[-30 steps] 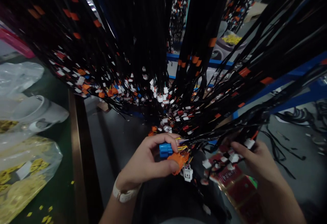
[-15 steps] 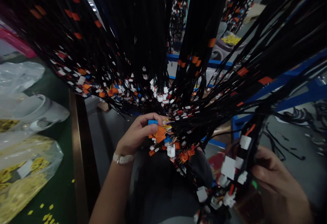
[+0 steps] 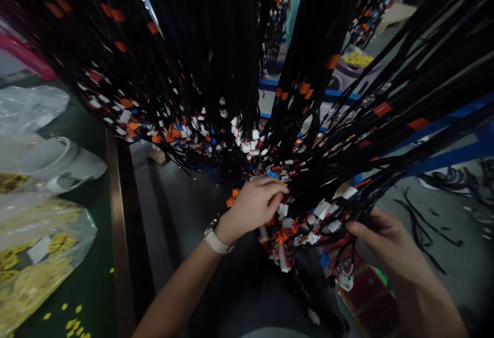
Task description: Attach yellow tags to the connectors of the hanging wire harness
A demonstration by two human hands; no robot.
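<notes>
Bags (image 3: 42,276) of clear, wrinkled plastic, the nearest holding thin yellow pieces, lie on the green worktop (image 3: 98,286), well left of both grips. Beside them is a smooth, rounded grey container (image 3: 87,165). The left hand (image 3: 252,207) curls its grip among small, blocky plastic connectors (image 3: 285,232) in white and orange; whether it clenches one I cannot tell. Thin black cables (image 3: 227,34), some orange-banded, hang beyond both grips. The right hand (image 3: 389,240) grasps strands of them beside white connectors (image 3: 322,209), above a dark red packet (image 3: 370,297).
</notes>
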